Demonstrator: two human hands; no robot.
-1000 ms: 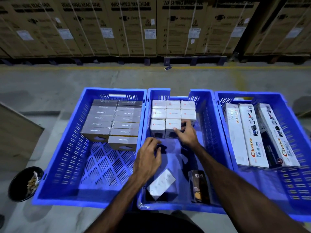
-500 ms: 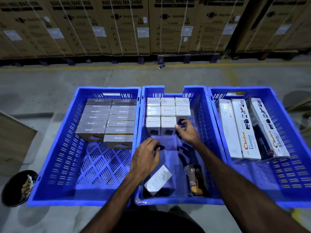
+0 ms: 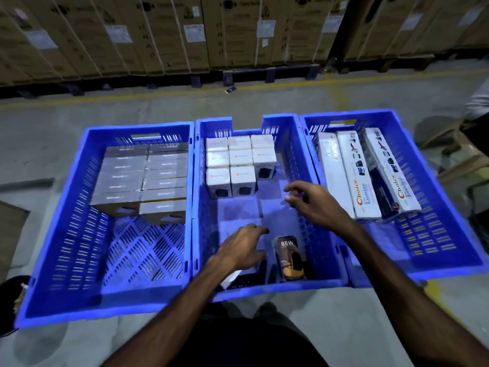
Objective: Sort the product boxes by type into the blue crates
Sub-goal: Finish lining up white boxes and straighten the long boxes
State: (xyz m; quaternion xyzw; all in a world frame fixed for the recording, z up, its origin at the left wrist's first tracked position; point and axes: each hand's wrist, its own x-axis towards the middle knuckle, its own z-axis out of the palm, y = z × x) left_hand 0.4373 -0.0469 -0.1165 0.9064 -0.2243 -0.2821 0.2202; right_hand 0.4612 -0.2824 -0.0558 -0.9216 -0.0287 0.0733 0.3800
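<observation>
Three blue crates stand side by side on the floor. The left crate (image 3: 105, 300) holds rows of grey boxes (image 3: 143, 178). In the middle crate (image 3: 277, 287), small white boxes (image 3: 238, 160) are packed at the far end. A flat white box (image 3: 235, 226) and a dark "65W" box (image 3: 289, 258) lie at its near end. The right crate (image 3: 423, 271) holds three long white "Choice" boxes (image 3: 354, 176). My left hand (image 3: 243, 250) is down on the flat white box, with thumb and fingers curled round its edges. My right hand (image 3: 312, 200) hovers over the middle crate's right side, fingers loose, holding nothing.
Tall washing-machine cartons (image 3: 238, 30) on pallets line the back, behind a yellow floor line. A black bin (image 3: 10, 300) and a wooden board (image 3: 10, 234) are at the left. Part of another person (image 3: 476, 102) and cardboard pieces show at the right edge.
My right hand has pulled back from the small white boxes toward the crate's right side. My left hand has dropped onto the flat white box. The camera has moved closer.
</observation>
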